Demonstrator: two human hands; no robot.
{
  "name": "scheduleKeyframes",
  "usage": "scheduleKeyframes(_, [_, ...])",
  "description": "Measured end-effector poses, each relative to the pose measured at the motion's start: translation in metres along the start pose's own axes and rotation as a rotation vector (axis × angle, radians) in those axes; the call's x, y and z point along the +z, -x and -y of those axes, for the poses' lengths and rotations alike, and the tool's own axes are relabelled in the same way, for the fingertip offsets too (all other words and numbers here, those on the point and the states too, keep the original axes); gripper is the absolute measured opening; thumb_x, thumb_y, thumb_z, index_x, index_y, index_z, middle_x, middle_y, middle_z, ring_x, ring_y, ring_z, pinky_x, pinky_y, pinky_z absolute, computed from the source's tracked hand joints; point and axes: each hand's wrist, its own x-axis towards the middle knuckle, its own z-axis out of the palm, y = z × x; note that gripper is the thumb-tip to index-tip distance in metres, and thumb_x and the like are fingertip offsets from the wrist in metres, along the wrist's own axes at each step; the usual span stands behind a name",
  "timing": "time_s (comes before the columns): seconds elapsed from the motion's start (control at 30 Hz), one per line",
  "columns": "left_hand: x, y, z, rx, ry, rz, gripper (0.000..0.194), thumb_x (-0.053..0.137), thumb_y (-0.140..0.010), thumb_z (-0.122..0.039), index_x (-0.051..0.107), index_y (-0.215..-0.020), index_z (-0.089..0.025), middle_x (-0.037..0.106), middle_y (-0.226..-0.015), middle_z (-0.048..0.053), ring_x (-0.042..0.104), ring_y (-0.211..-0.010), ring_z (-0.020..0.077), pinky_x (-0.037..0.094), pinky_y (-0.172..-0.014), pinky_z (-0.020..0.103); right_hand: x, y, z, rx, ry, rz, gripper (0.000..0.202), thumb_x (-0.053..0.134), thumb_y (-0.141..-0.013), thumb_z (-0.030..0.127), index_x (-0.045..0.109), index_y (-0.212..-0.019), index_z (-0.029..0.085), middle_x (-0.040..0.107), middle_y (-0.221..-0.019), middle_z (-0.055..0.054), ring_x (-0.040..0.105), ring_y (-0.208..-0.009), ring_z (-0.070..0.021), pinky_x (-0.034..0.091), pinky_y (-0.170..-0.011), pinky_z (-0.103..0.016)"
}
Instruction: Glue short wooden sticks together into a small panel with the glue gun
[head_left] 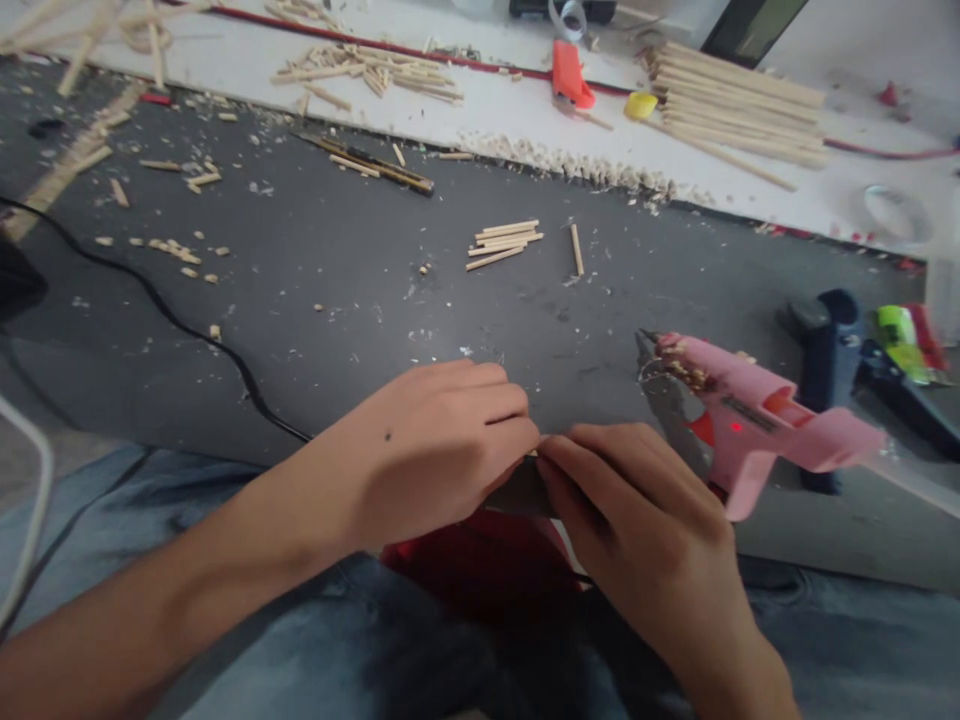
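My left hand [450,445] and my right hand [645,500] meet at the table's front edge, fingertips nearly touching. Both are closed, with fingers pressed together around something small and pale that is mostly hidden between them. Beyond the hands lies a small group of short wooden sticks [504,240], with a single stick [576,250] to its right. A pink glue gun [750,400] with a red light rests right of my right hand, its nozzle toward the upper left.
Dark pliers [829,380] lie beyond the glue gun. A black cable [169,310] crosses the left side. Along the back white strip [517,115] are a stick pile [375,72], long sticks [742,105], an orange tool [571,75] and a tape roll [896,213]. Wood bits are scattered about.
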Motion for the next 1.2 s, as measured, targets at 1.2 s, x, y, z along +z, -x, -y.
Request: scheduleKeyframes(1.2, [0.003, -0.003, -0.012, -0.150, 0.138, 0.020, 0.019, 0.058, -0.099, -0.007, 0.071, -0.088, -0.015, 0.064, -0.084, 0.002, 0.056, -0.077, 0.0189, 0.047, -0.067, 0.036, -0.003, -0.009, -0.006, 0.142, -0.177, 0.032, 0.016, 0.064, -0.097, 0.003, 0.073, -0.101, 0.016, 0.071, -0.099, -0.002, 0.065, -0.088, -0.0112, 0.054, -0.082, -0.024])
